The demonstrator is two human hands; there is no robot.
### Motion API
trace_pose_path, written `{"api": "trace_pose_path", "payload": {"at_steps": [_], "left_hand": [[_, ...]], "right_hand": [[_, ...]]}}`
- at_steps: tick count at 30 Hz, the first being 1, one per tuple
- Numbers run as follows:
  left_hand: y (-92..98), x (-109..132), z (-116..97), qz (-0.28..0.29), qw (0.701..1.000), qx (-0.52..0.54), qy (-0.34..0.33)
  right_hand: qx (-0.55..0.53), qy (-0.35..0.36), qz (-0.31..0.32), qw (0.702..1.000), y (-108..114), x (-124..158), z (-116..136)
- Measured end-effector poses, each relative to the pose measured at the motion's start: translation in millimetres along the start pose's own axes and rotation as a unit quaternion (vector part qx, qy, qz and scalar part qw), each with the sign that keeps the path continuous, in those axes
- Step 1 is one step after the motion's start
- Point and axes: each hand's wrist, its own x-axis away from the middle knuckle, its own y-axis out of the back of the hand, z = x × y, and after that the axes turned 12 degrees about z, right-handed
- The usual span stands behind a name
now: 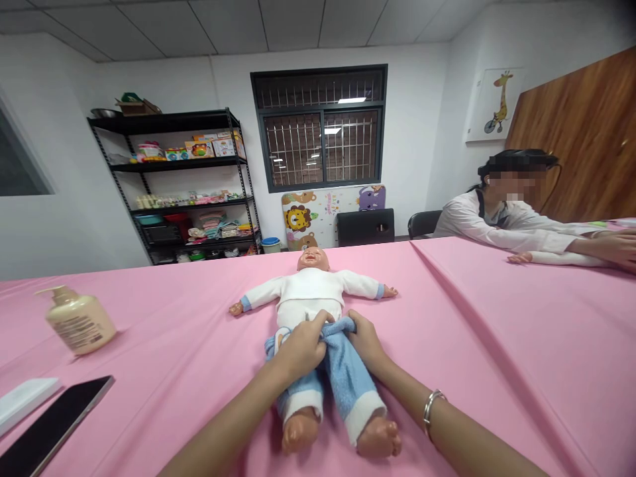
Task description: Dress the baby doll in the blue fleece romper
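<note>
Both the left hand (pixel 298 348) and the right hand (pixel 365 341) have their fingers closed narrowly on the waistband (pixel 338 328) of the blue trousers (pixel 342 374), soft cloth best gripped there. The baby doll (pixel 311 285), probably light, lies face-up at twelve o'clock from the hands on the pink surface (pixel 497 371).

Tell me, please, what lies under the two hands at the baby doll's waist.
The left hand and right hand grip the bunched waistband of the blue towelling trousers on the baby doll. Whatever is beneath the cloth is covered and cannot be seen.
</note>
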Motion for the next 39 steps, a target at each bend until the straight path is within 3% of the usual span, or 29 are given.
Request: {"api": "trace_pose_path", "payload": {"at_steps": [4, 7, 10, 14, 18, 22, 29, 34, 39], "left_hand": [[13.1, 0.6, 9.3, -0.012, 0.999, -0.031, -0.042], [28.6, -2.7, 29.5, -0.124, 0.987, -0.098, -0.016], [34.5, -8.4, 52.4, -0.202, 0.976, -0.027, 0.072], [23.0, -16.4, 69.1, -0.182, 0.964, 0.156, 0.112], [7.5, -18.0, 74.1, -0.180, 0.935, 0.306, 0.010], [-3.5, -16.5, 76.6, -0.209, 0.870, 0.445, -0.046], [-8.3, -25.0, 81.3, -0.287, 0.850, 0.440, 0.019], [-11.3, -32.8, 93.8, -0.254, 0.834, 0.489, -0.004], [-12.7, -36.2, 95.1, -0.249, 0.849, 0.466, -0.001]], "right_hand": [[-0.035, 0.020, -0.010, 0.999, 5.1, 0.8, 1.5], [-0.040, 0.020, -0.033, 0.998, 11.0, 0.0, 1.9], [-0.037, 0.011, -0.037, 0.999, 13.1, -0.5, 2.2], [-0.034, 0.014, -0.030, 0.999, 10.3, -1.2, 0.0], [-0.058, 0.048, -0.025, 0.997, 9.3, -3.1, -3.1], [-0.107, 0.046, 0.008, 0.993, 11.6, -4.6, -2.6], [-0.096, 0.065, 0.027, 0.993, 10.2, -2.2, 1.2], [-0.041, 0.059, 0.052, 0.996, 10.0, -2.2, -0.5], [0.037, 0.024, 0.016, 0.999, 6.3, -11.2, -10.0]]}}
